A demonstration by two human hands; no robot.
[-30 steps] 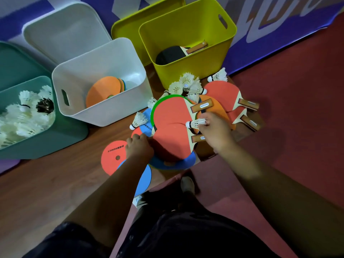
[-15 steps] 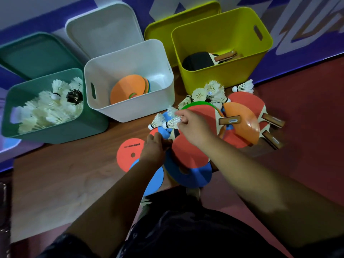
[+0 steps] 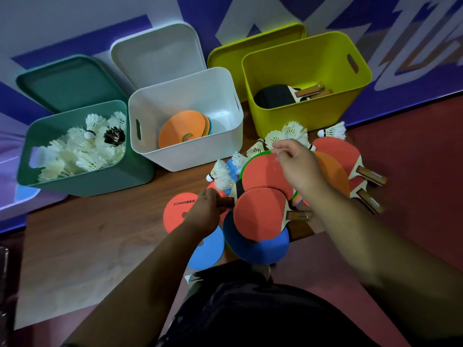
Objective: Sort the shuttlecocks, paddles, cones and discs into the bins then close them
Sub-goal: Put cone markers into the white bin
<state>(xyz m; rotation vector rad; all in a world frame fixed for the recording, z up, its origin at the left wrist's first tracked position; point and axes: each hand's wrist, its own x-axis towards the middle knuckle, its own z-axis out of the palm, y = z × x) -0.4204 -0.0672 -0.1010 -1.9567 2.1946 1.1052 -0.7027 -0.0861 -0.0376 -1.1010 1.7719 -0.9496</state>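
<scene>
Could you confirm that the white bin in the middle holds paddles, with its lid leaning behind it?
Not quite: the head view shows that the white bin holds a stack of discs instead, orange on top. Its lid does lean behind it.

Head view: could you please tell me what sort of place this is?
Probably a sports hall: red flooring, a printed purple wall banner, and table tennis paddles in a yellow bin.
</scene>
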